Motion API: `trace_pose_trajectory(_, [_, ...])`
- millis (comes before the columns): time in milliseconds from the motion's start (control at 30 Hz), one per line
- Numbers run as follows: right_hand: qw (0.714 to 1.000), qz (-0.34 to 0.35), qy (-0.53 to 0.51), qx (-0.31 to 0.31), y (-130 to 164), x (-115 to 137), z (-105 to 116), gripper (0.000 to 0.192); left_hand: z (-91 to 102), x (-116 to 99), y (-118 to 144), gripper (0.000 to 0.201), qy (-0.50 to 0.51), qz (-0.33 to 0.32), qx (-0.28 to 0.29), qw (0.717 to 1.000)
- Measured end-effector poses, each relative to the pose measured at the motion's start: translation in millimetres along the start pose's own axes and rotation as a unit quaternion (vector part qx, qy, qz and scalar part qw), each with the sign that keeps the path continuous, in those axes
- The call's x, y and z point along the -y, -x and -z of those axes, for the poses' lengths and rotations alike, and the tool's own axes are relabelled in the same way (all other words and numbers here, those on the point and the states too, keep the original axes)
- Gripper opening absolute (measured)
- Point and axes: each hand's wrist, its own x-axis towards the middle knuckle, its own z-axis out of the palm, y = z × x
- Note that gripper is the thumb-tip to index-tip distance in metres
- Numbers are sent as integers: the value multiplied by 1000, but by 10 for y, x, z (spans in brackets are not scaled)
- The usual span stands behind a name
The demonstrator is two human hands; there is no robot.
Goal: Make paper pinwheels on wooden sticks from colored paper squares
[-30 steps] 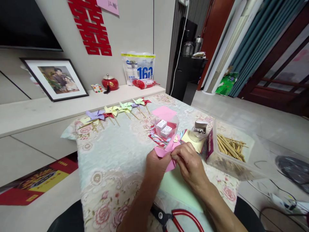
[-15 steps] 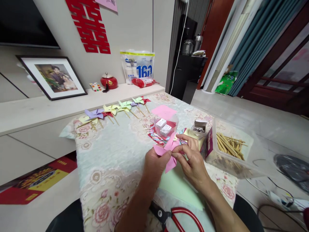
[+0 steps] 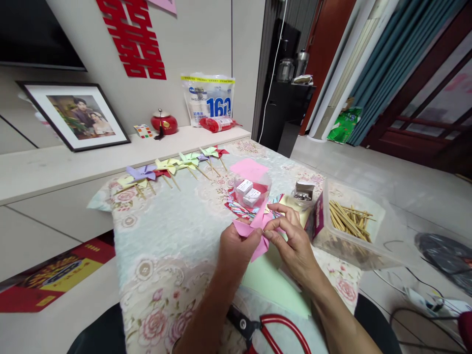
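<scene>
Pink paper pinwheel (image 3: 254, 235) pinched between both hands, left hand (image 3: 236, 248) touching right hand (image 3: 295, 246), above table (image 3: 177, 236)

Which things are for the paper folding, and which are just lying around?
In use: left hand, right hand, pink paper, box of sticks, pins, finished pinwheels.
Lying about: scissors, framed photo, red jar, white bag.

Right hand (image 3: 295, 246) shifts its fingers up over the pink paper pinwheel (image 3: 254, 233), the left hand (image 3: 236, 248) pinching closer as the camera tilts
</scene>
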Motion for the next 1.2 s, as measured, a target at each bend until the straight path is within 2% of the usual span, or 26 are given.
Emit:
trace_pose_trajectory(800, [999,-40,-35,2,8,8,3,16,-3,34,-23,18,-30,-35,16,999])
trace_pose_trajectory(1200, [999,-29,-27,-4,12,30,-3,16,-18,30,-28,20,-30,-38,7,999])
